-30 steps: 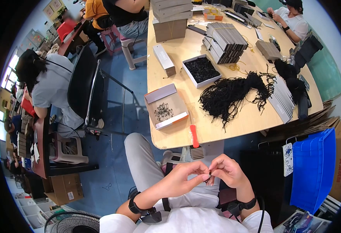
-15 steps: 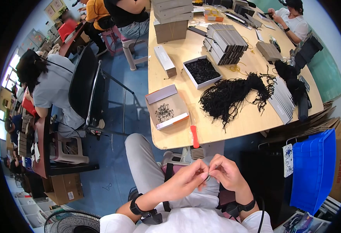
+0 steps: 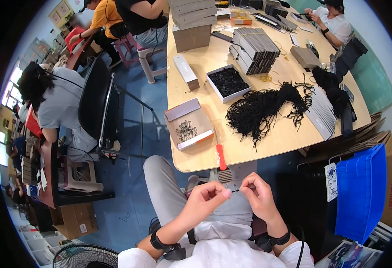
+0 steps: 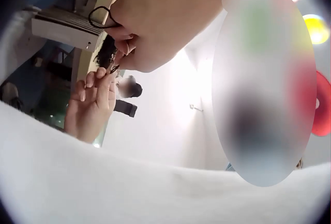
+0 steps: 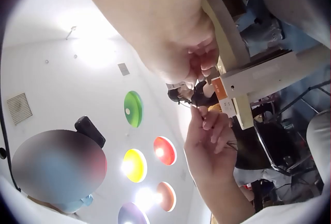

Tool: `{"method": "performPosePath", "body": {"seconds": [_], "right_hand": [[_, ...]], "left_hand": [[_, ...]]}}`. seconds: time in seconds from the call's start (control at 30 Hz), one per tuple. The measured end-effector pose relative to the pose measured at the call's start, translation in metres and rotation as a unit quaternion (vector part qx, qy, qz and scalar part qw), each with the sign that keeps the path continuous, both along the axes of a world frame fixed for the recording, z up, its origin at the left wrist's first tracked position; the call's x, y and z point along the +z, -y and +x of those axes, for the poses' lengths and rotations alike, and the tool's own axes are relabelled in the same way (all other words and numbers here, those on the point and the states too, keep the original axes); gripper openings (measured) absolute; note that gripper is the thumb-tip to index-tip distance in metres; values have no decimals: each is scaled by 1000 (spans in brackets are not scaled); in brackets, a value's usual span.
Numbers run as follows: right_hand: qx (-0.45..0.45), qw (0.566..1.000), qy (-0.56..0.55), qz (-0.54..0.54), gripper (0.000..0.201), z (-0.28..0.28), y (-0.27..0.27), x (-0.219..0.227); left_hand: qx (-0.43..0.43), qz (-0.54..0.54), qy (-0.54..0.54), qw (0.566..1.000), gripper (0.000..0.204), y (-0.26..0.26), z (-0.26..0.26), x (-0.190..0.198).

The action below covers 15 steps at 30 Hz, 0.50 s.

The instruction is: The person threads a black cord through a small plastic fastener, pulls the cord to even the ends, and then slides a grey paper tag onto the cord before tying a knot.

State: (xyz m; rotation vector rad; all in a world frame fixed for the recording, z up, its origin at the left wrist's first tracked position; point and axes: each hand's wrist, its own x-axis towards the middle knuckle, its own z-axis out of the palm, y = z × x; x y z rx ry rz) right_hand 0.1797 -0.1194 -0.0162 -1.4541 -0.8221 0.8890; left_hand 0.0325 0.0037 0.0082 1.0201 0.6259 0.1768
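Note:
My left hand (image 3: 207, 196) and right hand (image 3: 256, 192) are raised over my lap, in front of the table edge, a short gap between their fingertips. A short thin black cord (image 3: 235, 191) spans that gap, pinched by thumb and finger at each side. In the left wrist view a loop of the black cord (image 4: 101, 17) sticks out past my left hand. Dark strand ends (image 5: 231, 145) show beside the left fingers in the right wrist view. The fingers hide most of the cord.
On the table (image 3: 249, 154) are an open box of small metal pins (image 3: 186, 130), a box of black pieces (image 3: 228, 81), a heap of black cords (image 3: 260, 109), a red-handled tool (image 3: 221, 156) and stacked grey cartons (image 3: 256, 51). A blue bin (image 3: 361, 192) stands at right.
My hands, pressed together at the fingertips before, have drawn apart sideways, and the black cord now stretches between them. The head view has shifted slightly.

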Motion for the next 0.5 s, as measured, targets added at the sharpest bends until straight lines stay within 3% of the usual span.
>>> {"method": "performPosePath", "body": {"seconds": [0.03,0.1,0.13,0.17,0.23,0.27,0.33,0.47,0.5], "right_hand": [[-1,1000,0,1,7,-2,1,-2],[17,999,27,13,7,-7,2,-4],[14,999,28,14,7,-9,2,-4],[22,999,13,30,8,-11,3,-4],[25,999,-7,47,9,-13,3,-1],[22,999,-7,48,9,-12,3,1],[19,999,-6,43,8,-10,4,5],[30,999,8,37,8,-6,3,10],[33,997,-59,46,7,-6,2,12]], "left_hand": [[-1,1,0,1000,14,1,-1,-3],[81,-243,99,961,12,3,-4,-11],[78,-242,99,962,12,8,-2,-11],[86,-112,56,988,14,14,3,-8],[85,148,3,985,14,21,3,-14],[82,149,4,985,14,21,1,-18],[60,276,12,959,14,20,-3,-22],[21,202,30,979,14,18,-1,-20],[19,202,30,979,14,16,0,-18]]}}
